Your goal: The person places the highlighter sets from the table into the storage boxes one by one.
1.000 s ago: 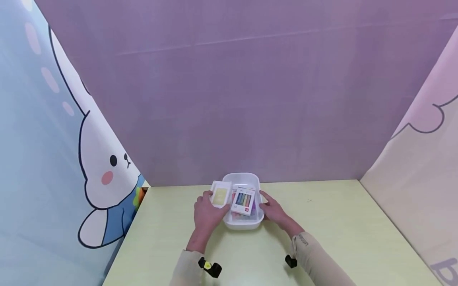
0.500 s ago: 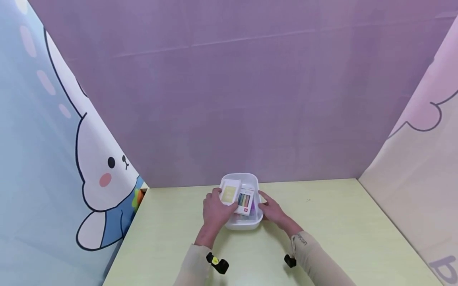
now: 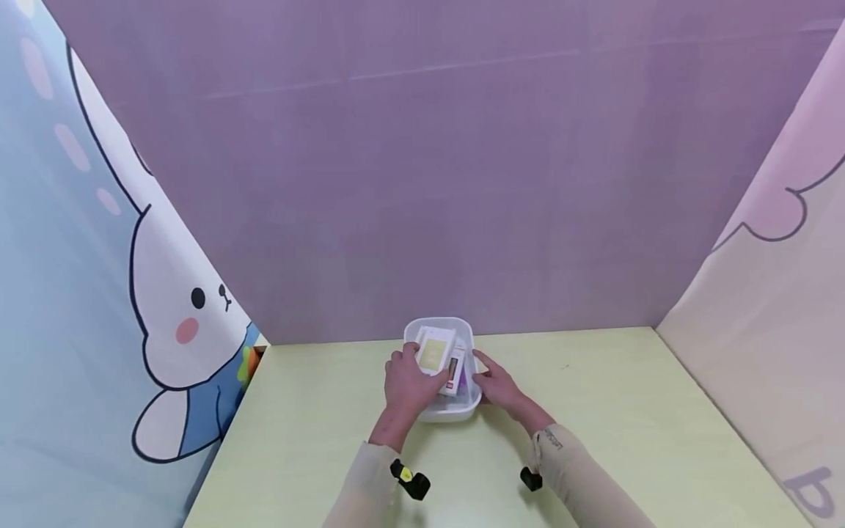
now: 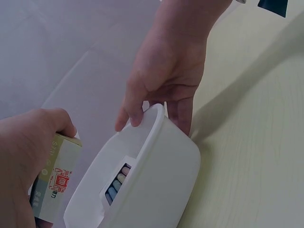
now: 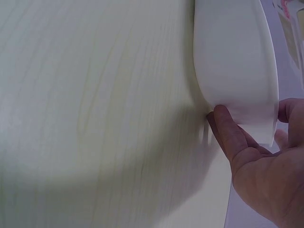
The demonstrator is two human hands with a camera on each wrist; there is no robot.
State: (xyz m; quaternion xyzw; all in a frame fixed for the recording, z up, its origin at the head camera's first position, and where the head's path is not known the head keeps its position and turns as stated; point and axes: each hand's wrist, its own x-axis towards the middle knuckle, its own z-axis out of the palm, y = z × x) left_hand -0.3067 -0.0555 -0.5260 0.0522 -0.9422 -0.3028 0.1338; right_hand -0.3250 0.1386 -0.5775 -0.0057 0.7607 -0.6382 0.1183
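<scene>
My left hand (image 3: pixel 411 383) grips a small white box with a yellow label (image 3: pixel 434 353) over the left part of a white plastic bin (image 3: pixel 447 416). In the left wrist view, this box (image 4: pixel 58 178) shows a yellow-green side and red characters; its contents are hidden. My right hand (image 3: pixel 500 389) holds the bin's right wall, with the thumb at the rim and fingers against the outside. Inside the bin lies a white box with a window onto coloured sticks (image 4: pixel 118 183), partly covered by the held box in the head view. Something purple (image 3: pixel 463 380) shows beneath it.
The bin stands on a pale yellow wood-grain table (image 3: pixel 317 411), near its back edge. A purple cloth wall (image 3: pixel 422 183) rises behind it. Printed cloth panels flank the table, with a rabbit (image 3: pixel 178 315) on the left one.
My left hand has carried the yellow-labelled box rightward, from the bin's left rim to over its inside, covering more of the windowed box. The right hand keeps its hold on the bin.
</scene>
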